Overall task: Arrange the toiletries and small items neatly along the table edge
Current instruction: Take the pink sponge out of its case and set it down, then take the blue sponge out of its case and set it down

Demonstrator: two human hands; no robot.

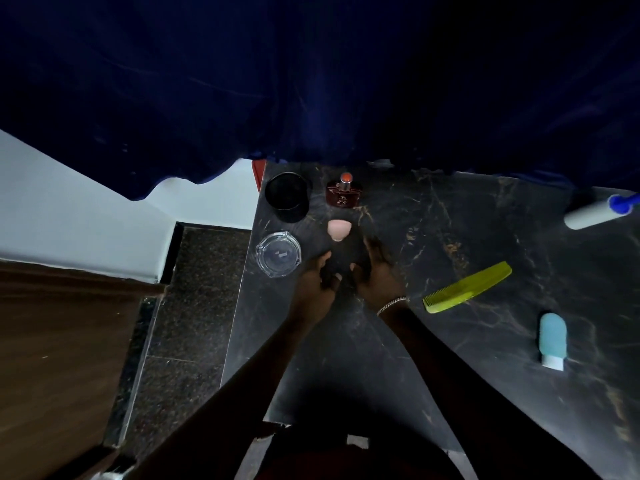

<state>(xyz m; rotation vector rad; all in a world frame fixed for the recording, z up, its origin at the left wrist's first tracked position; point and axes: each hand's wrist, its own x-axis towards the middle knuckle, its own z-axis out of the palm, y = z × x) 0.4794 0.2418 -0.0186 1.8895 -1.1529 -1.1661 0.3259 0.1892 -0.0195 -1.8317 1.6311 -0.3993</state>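
- Meeting near the table's point(450, 216) left edge, our left hand point(317, 282) and right hand point(375, 271) curl inward; whether they hold anything, we cannot tell.
- Pink sponge point(336, 229) just beyond; glass ashtray point(278, 254) left, green comb point(467, 287) right.

The left hand point(317, 277) and right hand point(375, 271) meet in deep shadow, and whether their fingers point(379, 252) close on some dark thing between them cannot be told. The blue cap point(621, 203) of the white tube point(588, 213) runs off the right edge of the view, and the dark blue curtain point(311, 81) hides the far edge of the tabletop point(450, 220). The label on the perfume bottle point(344, 195) is too small to read.
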